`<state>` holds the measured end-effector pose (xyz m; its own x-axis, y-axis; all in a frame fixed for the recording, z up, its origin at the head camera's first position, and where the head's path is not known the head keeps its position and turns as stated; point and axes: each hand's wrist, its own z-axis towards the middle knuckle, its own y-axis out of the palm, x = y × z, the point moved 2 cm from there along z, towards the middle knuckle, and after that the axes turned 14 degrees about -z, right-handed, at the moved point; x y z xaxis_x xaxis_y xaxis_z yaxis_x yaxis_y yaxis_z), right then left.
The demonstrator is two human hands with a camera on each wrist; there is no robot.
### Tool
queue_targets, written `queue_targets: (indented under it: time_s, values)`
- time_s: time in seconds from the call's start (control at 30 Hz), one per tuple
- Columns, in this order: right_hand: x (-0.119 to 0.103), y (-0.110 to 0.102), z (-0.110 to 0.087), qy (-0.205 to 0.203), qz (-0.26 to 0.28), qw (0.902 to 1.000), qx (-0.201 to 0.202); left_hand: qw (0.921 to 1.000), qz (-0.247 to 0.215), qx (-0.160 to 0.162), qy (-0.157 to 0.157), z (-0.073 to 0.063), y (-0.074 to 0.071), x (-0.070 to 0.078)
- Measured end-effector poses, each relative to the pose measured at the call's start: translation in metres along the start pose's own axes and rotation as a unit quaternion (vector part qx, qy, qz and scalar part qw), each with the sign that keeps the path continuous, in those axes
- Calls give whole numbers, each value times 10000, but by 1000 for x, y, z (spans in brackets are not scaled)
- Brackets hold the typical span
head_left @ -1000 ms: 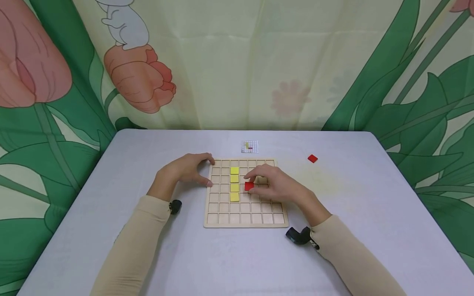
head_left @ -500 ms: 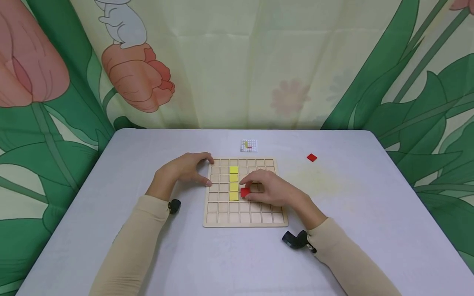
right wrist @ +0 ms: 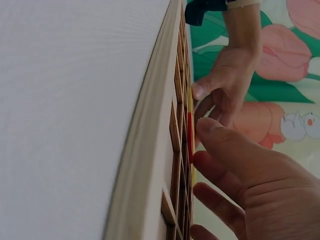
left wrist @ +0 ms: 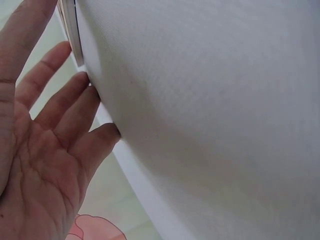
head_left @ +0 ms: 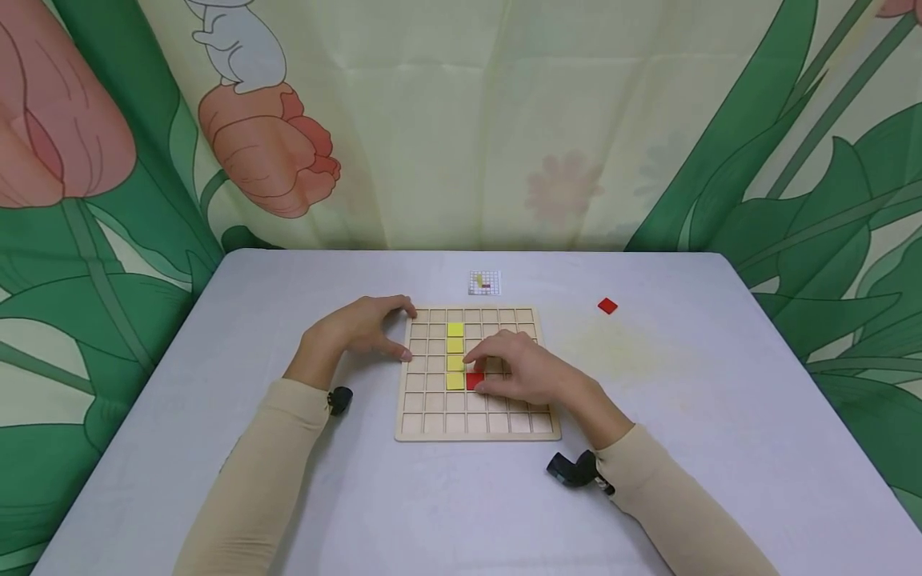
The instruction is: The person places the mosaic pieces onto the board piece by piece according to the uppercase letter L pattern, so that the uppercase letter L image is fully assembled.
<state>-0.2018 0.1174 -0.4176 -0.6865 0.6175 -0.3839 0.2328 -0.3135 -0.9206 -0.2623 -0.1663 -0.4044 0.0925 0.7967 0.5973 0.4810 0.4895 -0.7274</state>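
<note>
A square wooden grid board (head_left: 478, 438) lies on the table, with several yellow tiles (head_left: 455, 363) in one column. Just right of the lowest yellow one, a red tile (head_left: 474, 382) sits at a cell. My right hand (head_left: 520, 370) pinches this tile, thumb at its right side and fingers at its far side. In the right wrist view, the red tile (right wrist: 190, 137) lies level with the board under the thumb and index fingertips. My left hand (head_left: 358, 329) rests against the board's left edge, its thumb and index finger spread; the left wrist view shows its relaxed fingers (left wrist: 75, 110).
Another red tile (head_left: 608, 306) lies on the white table (head_left: 684, 344), right of the board. Behind the board is a small printed card (head_left: 485, 283) with a grid and coloured squares. A patterned curtain (head_left: 446, 144) hangs behind the table's far edge.
My right hand has brought the red tile left and nearer to me, down into the cell beside the lowest yellow tile. My left hand has stayed at the board's edge.
</note>
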Motion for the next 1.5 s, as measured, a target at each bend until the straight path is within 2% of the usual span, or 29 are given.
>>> queue_targets:
  time_s: [0.2,0.47,0.9,1.2,1.37,1.5]
  values:
    - [4,-11,-1,31,96,9998,168,10000,-55,23,-11,1,0,-1]
    - [15,-24,-6,101,295,9988,376,9999,-90,42,127,-1,-3,1]
    - [48,-40,-29,943,85,9936,610,9999,-120,21,-40,0,2,3]
    - [69,-48,-44,1116,-293,9896,862,9999,-80,44,93,0,-1,2]
    - [79,-52,-53,1270,-439,9868,901,10000,-88,15,2,-1,0,1]
    - [87,-55,-56,1238,-562,9854,1024,10000,-92,27,-25,0,1,0]
